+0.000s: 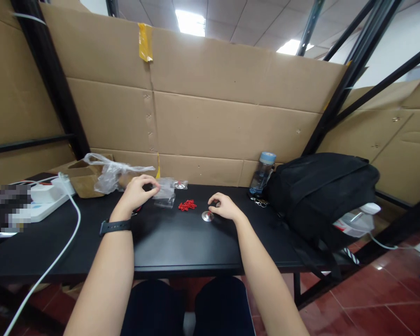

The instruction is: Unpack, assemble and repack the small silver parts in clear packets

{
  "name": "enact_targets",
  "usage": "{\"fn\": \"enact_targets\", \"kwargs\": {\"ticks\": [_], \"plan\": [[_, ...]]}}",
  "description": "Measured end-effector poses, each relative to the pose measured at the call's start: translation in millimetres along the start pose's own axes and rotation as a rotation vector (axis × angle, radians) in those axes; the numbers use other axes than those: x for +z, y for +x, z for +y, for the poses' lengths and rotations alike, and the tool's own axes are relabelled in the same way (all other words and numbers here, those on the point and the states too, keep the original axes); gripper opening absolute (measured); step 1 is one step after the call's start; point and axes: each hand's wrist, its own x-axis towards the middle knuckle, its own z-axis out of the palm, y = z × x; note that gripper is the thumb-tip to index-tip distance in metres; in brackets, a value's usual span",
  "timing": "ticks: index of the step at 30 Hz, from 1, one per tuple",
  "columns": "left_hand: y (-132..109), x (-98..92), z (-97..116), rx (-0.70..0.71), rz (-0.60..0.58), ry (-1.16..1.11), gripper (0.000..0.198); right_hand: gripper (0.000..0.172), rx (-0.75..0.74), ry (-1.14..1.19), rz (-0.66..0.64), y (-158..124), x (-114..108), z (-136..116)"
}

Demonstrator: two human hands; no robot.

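While the right hand [224, 206] bends narrowly open at a silver disc [206, 217], the left hand [137, 192] curls beside clear bags [165, 192], grip unclear; worktop [185, 245] stretches frontward to its edge.

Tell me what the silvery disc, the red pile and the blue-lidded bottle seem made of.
Disc: probably polished metal, given its bright glint. Red pile: perhaps plastic or coated metal, evenly coloured; too small to tell. Bottle: smooth clear plastic or glass, being see-through.

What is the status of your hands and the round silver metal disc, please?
Right hand at round silver metal disc, contact unclear. Left hand beside clear plastic bags. Pile of small red pieces between hands, not blocking disc.
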Motion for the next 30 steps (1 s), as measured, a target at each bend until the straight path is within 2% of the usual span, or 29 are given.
{"fn": "enact_targets", "kwargs": {"ticks": [3, 7, 10, 12, 14, 17, 22, 24, 30], "plan": [[13.2, 22.2, 44.0, 0.080, 0.005, -0.162, 0.021, 0.014, 0.053, -0.018, 0.070, 0.7, -3.1, 8.7], [39.6, 73.6, 91.7, 0.180, -0.094, -0.041, 0.016, 0.016, 0.156, -0.083, 0.140, -0.5, -8.6, 23.7], [54.5, 111.9, 103.2, 0.199, -0.142, 0.056, 0.013, 0.016, 0.206, -0.136, 0.159, -3.5, -11.7, 34.0], [58.4, 130.6, 100.1, 0.191, -0.180, 0.099, 0.016, 0.018, 0.238, -0.169, 0.152, -6.1, -13.1, 39.1], [57.8, 141.1, 91.6, 0.162, -0.173, 0.122, 0.023, 0.022, 0.272, -0.199, 0.139, -8.6, -14.2, 42.3], [51.4, 140.3, 74.0, 0.137, -0.156, 0.116, 0.024, 0.028, 0.277, -0.195, 0.119, -10.9, -15.5, 44.2], [30.0, 114.6, 45.2, 0.349, -0.407, 0.102, 0.016, 0.039, 0.252, -0.169, 0.063, -10.2, -17.8, 42.7], [19.7, 107.2, 36.8, 0.377, -0.461, 0.115, 0.019, 0.041, 0.271, -0.172, 0.018, -9.8, -19.2, 41.5], [2.7, 107.2, 32.0, 0.310, -0.430, 0.105, 0.015, 0.047, 0.281, -0.138, -0.046, -11.0, -25.1, 35.2]]}}
